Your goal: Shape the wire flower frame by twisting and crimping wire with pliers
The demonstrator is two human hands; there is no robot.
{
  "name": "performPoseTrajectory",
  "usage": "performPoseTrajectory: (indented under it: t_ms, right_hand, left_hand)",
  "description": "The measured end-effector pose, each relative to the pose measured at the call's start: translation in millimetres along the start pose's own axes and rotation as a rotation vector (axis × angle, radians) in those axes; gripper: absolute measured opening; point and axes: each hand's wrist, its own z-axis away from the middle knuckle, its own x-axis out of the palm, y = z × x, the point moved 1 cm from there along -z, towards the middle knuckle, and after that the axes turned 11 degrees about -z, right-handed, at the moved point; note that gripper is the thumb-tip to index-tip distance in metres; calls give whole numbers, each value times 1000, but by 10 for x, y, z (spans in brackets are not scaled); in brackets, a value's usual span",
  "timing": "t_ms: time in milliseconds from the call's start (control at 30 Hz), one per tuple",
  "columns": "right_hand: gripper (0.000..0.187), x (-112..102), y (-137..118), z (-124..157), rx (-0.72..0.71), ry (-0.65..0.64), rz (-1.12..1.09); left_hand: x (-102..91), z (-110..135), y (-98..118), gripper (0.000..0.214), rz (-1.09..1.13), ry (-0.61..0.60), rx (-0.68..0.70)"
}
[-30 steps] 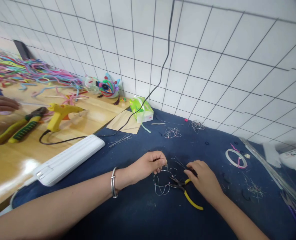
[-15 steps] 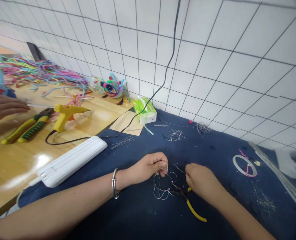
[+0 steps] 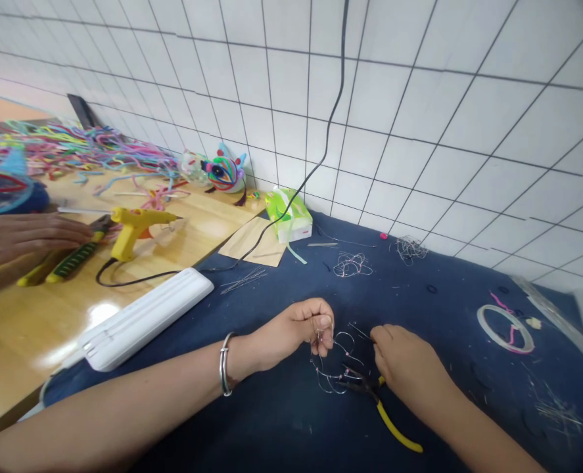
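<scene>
My left hand (image 3: 305, 325), a silver bracelet at its wrist, pinches a looped silver wire piece (image 3: 344, 376) strung with small pink beads. The loops hang below and to the right of the fingertips. My right hand (image 3: 403, 355) is closed on thin straight wires (image 3: 359, 330), whose ends stick out leftward toward the loops. Pliers with yellow handles (image 3: 397, 430) lie on the dark blue cloth (image 3: 271, 420), their jaws under or beside the beaded loops. The right hand partly covers one handle; whether it touches it, I cannot tell.
A white power strip (image 3: 148, 318), yellow glue gun (image 3: 133, 230) and green-handled pliers (image 3: 77, 259) sit left. Another person's hand (image 3: 29, 236) rests there. A tissue pack (image 3: 291, 213), wire tangles (image 3: 353, 264), a clear ring (image 3: 488, 335) and loose wire bits (image 3: 557, 410) surround my hands.
The view has shifted slightly. The beaded loops hang a little differently below my left hand, which keeps its pinch. The other person's hand has moved right, over the green-handled pliers.
</scene>
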Motion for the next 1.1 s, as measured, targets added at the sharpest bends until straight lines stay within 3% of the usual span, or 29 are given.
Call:
performPoseTrajectory:
  t_ms: [200,433,700,967,1100]
  right_hand:
    - [10,-177,-119,84,-37,-6,-34]
    - [19,-260,-287,188,-22,-33,-317]
    - [45,-158,-301,410,-81,12,-51]
    - [33,66,-316,564,-83,52,8]
    - [19,54,-329,564,-20,80,-144]
  left_hand:
    - [4,-6,-32,22,7,27,4]
    - [16,25,17,23,-56,9,59]
    - [35,75,108,22,-126,72,186]
    - [28,178,193,20,-228,112,245]
    - [16,201,204,19,-346,113,286]
